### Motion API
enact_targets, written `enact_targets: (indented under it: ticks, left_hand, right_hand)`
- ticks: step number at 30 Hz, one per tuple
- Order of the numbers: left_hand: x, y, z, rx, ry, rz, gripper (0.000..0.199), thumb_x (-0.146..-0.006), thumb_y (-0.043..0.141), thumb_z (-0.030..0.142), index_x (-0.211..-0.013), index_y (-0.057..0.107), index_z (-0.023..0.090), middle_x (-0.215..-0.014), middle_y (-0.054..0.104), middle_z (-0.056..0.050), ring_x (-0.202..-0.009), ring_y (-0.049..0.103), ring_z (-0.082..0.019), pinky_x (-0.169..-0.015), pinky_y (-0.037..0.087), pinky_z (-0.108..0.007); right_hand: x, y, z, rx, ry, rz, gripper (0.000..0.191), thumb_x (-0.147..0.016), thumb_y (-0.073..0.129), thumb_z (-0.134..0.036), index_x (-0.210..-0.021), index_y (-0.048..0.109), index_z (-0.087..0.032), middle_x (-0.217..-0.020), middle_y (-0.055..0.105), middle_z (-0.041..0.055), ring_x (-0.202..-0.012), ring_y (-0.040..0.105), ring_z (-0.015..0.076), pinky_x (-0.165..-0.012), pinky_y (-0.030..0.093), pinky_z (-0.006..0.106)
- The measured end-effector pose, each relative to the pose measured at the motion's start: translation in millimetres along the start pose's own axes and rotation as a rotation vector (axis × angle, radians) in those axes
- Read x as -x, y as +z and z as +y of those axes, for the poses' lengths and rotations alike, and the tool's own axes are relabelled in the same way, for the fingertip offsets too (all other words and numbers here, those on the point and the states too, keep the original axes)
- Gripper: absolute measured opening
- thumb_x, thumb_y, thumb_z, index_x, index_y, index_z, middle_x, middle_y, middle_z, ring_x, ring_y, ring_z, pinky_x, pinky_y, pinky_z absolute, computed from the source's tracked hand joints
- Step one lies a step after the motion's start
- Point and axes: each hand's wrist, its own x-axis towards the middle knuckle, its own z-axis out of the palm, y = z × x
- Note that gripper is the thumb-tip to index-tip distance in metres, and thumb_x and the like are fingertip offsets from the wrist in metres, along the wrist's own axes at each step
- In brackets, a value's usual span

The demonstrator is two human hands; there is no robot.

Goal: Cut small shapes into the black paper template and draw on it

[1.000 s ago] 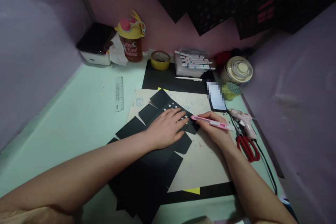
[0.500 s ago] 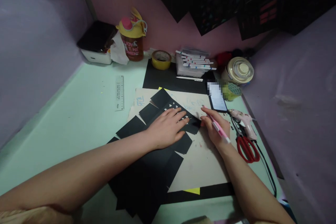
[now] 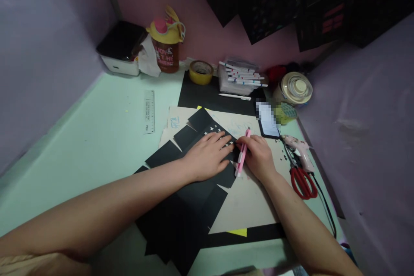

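Note:
Black paper (image 3: 190,198) with slit, flap-like edges lies over a pale board (image 3: 258,202). Small white star shapes (image 3: 215,128) show near its upper part. My left hand (image 3: 208,157) lies flat on the paper with its fingers spread, just below and partly over the stars. My right hand (image 3: 257,155) is closed around a pink pen-like tool (image 3: 242,153), its fingertips at the paper's right edge beside my left fingers. What the fingertips touch there is too small to make out.
A ruler (image 3: 149,112) lies on the left. Behind are a jug (image 3: 165,51), yellow tape (image 3: 201,73), markers (image 3: 242,75) and a white pen (image 3: 234,96). On the right are a phone (image 3: 268,120), glue gun (image 3: 300,151), red-handled scissors (image 3: 303,183) and a corded lidded container (image 3: 296,88).
My right hand has moved left to the paper's edge, and the pink tool has swung so that its upper end leans right. My left hand stays in place on the paper.

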Motion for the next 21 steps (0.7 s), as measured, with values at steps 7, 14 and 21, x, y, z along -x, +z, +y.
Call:
enact_targets:
  ticks: [7, 14, 21]
  left_hand:
    - [-0.7, 1.3, 0.1, -0.001, 0.005, 0.008, 0.044, -0.093, 0.049, 0.037, -0.131, 0.051, 0.017, -0.146, 0.042, -0.01, -0.137, 0.033, -0.028, -0.112, 0.024, -0.042]
    - [0.3, -0.3, -1.0, 0.008, 0.002, -0.022, 0.046, -0.094, 0.047, 0.038, -0.136, 0.048, 0.019, -0.147, 0.042, -0.009, -0.138, 0.032, -0.028, -0.112, 0.025, -0.043]
    - [0.3, -2.7, -2.5, 0.004, 0.012, -0.041, 0.045, -0.095, 0.044, 0.039, -0.136, 0.047, 0.02, -0.147, 0.041, -0.008, -0.138, 0.031, -0.028, -0.111, 0.027, -0.044]
  right_hand:
    - [-0.3, -0.9, -1.4, -0.037, -0.001, -0.071, 0.022, -0.092, 0.044, -0.018, -0.102, 0.061, -0.028, -0.084, 0.066, 0.0052, -0.084, 0.06, 0.0238, -0.074, 0.048, 0.036]
    - [6.3, -26.7, 9.2, 0.023, 0.195, 0.362, 0.011, -0.089, 0.053, -0.022, -0.096, 0.059, -0.027, -0.091, 0.065, 0.0061, -0.088, 0.063, 0.0248, -0.083, 0.049, 0.041]
    - [33.7, -75.2, 98.2, 0.239, 0.562, 1.016, 0.023, -0.076, 0.067, -0.026, -0.096, 0.058, -0.02, -0.095, 0.062, 0.0156, -0.082, 0.063, 0.028, -0.071, 0.049, 0.042]
